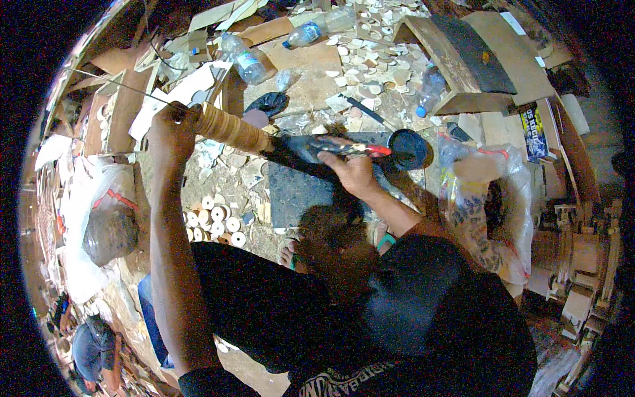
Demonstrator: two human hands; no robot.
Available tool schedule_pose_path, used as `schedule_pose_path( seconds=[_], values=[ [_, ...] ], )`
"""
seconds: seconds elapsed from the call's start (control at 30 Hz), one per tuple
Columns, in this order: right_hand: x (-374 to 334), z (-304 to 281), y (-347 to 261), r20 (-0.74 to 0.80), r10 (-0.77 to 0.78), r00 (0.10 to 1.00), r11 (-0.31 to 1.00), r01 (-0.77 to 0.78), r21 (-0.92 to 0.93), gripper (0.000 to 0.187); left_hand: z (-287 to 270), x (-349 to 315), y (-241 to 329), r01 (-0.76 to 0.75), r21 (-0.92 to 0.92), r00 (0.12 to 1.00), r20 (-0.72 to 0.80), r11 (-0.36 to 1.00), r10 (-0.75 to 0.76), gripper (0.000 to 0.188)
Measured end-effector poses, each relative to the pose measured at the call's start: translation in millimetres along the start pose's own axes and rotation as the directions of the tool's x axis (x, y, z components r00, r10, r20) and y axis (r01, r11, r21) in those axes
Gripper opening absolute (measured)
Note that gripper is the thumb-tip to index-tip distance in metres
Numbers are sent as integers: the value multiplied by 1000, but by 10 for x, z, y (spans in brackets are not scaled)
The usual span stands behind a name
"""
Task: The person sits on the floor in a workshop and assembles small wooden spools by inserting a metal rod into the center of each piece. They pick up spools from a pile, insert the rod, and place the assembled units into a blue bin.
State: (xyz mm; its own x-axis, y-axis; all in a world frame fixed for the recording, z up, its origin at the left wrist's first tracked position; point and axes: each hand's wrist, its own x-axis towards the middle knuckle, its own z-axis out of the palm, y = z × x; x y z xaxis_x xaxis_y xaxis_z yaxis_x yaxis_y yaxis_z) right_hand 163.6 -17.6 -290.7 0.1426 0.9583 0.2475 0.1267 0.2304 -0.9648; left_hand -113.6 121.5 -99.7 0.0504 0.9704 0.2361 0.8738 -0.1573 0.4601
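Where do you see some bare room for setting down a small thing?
The left part of the dark board looks bare, between the wooden spools and the right hand. Another patch is the brown sheet, bordered by plastic bottles and pale discs. Among those discs, it is crowded.

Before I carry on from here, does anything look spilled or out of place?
Two things, mildly. Beyond the neat stack of rings, plastic bottles lie on their sides rather than standing. Beyond the right hand, loose wooden pieces are strewn untidily rather than piled. No spill is evident.
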Motion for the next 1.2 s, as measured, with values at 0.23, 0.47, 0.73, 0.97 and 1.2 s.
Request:
schedule_pose_path(
  seconds=[0.23,0.47,0.73,0.97,1.2],
  values=[
    [-467,-583,81,-174,300,938,725,-342,-598,25,-99,-49,-15,78,189,997,-12,979,-77,34],
    [43,-54,-124,38,185,982,980,-182,-77,35,6,12,109,57,18,998,19,998,-57,31],
    [-519,-376,-132,-71,250,966,868,-256,-425,29,-53,-43,-11,167,78,982,74,983,-173,32],
    [215,237,-446,-26,12,1000,995,-14,-98,32,-171,-135,236,66,47,996,62,997,-69,33],
    [-31,-236,-434,140,247,959,884,-164,-438,36,-225,-163,250,199,24,975,96,980,-200,33]
  ],
)
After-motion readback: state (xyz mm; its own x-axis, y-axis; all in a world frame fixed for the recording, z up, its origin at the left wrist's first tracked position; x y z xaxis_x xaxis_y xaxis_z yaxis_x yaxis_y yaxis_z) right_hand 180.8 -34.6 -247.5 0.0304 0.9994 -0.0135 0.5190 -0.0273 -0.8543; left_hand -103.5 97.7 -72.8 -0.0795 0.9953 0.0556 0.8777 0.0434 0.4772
